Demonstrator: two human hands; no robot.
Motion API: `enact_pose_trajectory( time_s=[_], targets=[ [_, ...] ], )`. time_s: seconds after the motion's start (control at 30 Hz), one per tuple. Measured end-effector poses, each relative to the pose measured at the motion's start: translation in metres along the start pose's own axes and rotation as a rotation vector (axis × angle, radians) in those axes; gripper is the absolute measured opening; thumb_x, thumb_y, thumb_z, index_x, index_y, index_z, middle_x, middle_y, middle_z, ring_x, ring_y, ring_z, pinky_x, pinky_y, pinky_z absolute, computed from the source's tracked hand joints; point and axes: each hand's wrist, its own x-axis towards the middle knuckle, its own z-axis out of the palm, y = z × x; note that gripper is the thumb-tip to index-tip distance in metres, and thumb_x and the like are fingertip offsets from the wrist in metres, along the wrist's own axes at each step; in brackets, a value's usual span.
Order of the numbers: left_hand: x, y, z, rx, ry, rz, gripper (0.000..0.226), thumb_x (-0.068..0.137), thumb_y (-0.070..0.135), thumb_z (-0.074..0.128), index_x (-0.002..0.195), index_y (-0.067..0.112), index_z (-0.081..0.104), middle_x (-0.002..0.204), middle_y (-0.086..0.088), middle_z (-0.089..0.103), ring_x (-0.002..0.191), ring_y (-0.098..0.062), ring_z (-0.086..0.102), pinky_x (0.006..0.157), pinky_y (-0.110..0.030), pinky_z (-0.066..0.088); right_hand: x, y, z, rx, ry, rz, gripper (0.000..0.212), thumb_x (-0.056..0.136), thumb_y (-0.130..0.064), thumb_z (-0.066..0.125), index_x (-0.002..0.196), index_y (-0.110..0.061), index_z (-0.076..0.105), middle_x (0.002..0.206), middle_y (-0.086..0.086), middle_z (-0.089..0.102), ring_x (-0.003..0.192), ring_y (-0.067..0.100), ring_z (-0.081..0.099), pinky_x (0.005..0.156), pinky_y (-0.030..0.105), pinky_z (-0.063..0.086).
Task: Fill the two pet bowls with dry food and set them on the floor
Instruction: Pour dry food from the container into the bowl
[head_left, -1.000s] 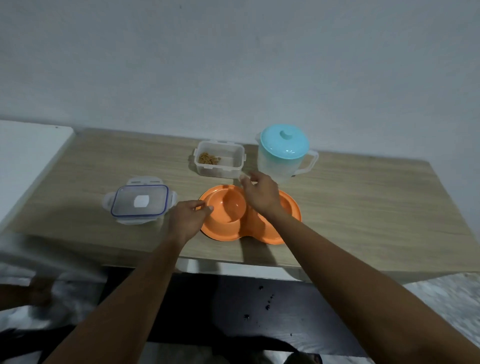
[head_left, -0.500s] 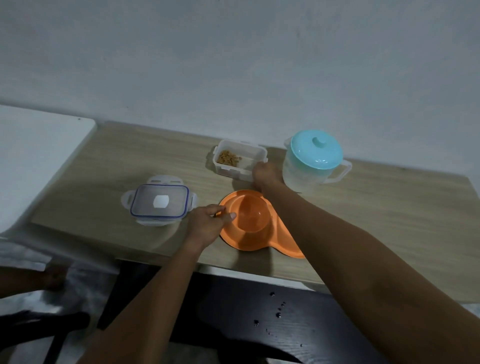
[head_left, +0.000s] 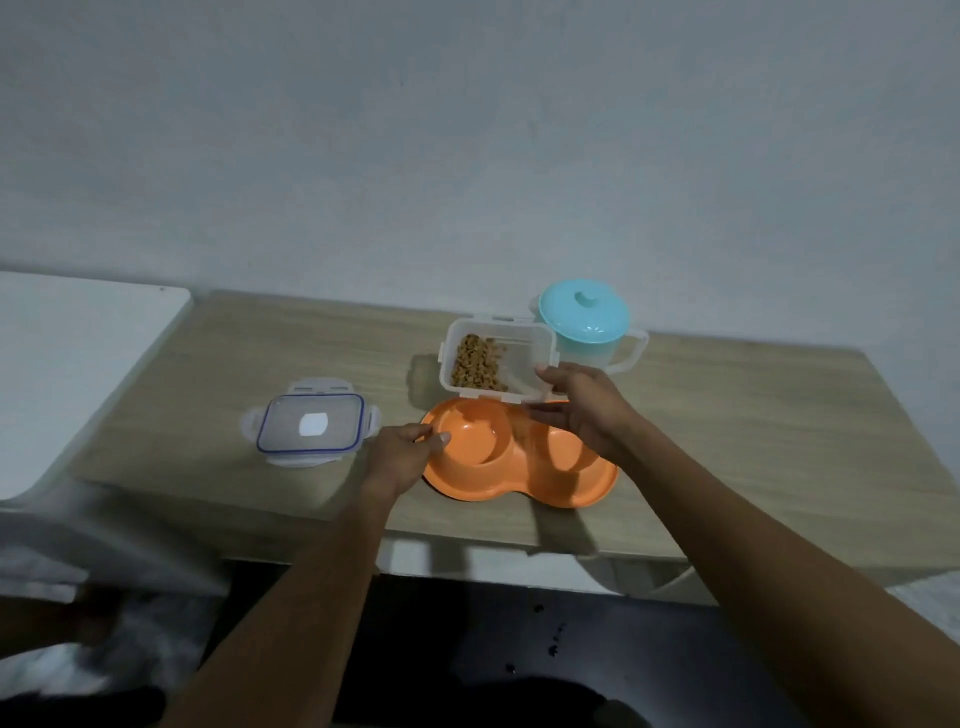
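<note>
An orange double pet bowl (head_left: 519, 486) sits near the front edge of the wooden table (head_left: 753, 426); both of its cups look empty. My left hand (head_left: 402, 454) grips the bowl's left rim. My right hand (head_left: 582, 410) holds a clear plastic food container (head_left: 496, 358) by its right end, lifted and tilted toward me just behind the left cup. Brown dry kibble (head_left: 475, 364) lies heaped in the container's left half.
The container's clear lid (head_left: 311, 428) with a blue seal lies on the table to the left. A translucent jug with a teal lid (head_left: 584, 314) stands behind the container. A white surface (head_left: 67, 353) adjoins the table's left end. Dark floor lies below.
My right hand took hold of the food container, lifted it off the table and tilted it over the bowl. My left hand stayed on the bowl's left rim.
</note>
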Motion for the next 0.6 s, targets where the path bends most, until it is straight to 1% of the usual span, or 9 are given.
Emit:
enact_pose_trajectory(
  time_s=[0.07,0.13,0.23,0.4,0.53,0.6],
  targets=[
    [-0.002,0.000,0.003,0.001,0.014,0.006,0.050,0.088,0.034,0.071,0.132,0.011,0.063,0.133,-0.010,0.064,0.119,-0.027,0.061,0.105,-0.045,0.047,-0.008,-0.004,-0.012,-0.078,0.002,-0.034,0.040,0.096,-0.015,0.069,0.134,-0.005,0.060,0.128,0.015,0.070,0.107,0.036,0.073,0.094,0.044,0.061],
    [-0.004,-0.001,0.006,0.003,0.028,0.016,0.048,0.089,0.032,0.069,0.132,0.011,0.063,0.133,-0.010,0.064,0.120,-0.027,0.061,0.105,-0.045,0.047,-0.014,-0.007,-0.019,-0.156,0.002,-0.077,0.034,0.095,-0.015,0.071,0.127,-0.009,0.064,0.124,0.015,0.073,0.108,0.037,0.073,0.097,0.047,0.059],
    [-0.006,0.000,0.009,0.007,0.042,0.025,0.048,0.091,0.032,0.067,0.133,0.010,0.062,0.137,-0.009,0.061,0.124,-0.027,0.058,0.109,-0.043,0.043,-0.020,-0.010,-0.023,-0.213,0.009,-0.128,0.033,0.093,-0.015,0.073,0.125,-0.010,0.068,0.119,0.012,0.076,0.105,0.036,0.074,0.095,0.046,0.060],
    [-0.010,0.000,0.012,-0.045,0.039,0.022,0.050,0.093,0.028,0.066,0.137,0.007,0.057,0.144,-0.009,0.054,0.131,-0.025,0.052,0.113,-0.039,0.038,-0.026,-0.016,-0.025,-0.321,0.002,-0.230,0.036,0.088,-0.013,0.079,0.122,-0.012,0.068,0.120,0.013,0.070,0.099,0.031,0.076,0.089,0.048,0.062],
    [-0.008,-0.003,0.013,-0.076,0.045,0.023,0.052,0.093,0.025,0.065,0.139,0.004,0.053,0.148,-0.009,0.049,0.133,-0.024,0.050,0.112,-0.032,0.037,-0.028,-0.017,-0.022,-0.378,-0.005,-0.271,0.039,0.085,-0.014,0.082,0.121,-0.013,0.069,0.121,0.014,0.068,0.105,0.032,0.073,0.090,0.051,0.062],
    [-0.008,-0.004,0.014,-0.086,0.042,0.023,0.051,0.094,0.025,0.065,0.139,0.005,0.054,0.148,-0.009,0.050,0.133,-0.024,0.050,0.112,-0.032,0.037,-0.027,-0.017,-0.020,-0.403,0.003,-0.288,0.043,0.083,-0.015,0.083,0.124,-0.012,0.068,0.123,0.014,0.067,0.107,0.033,0.072,0.089,0.051,0.062]
  ],
)
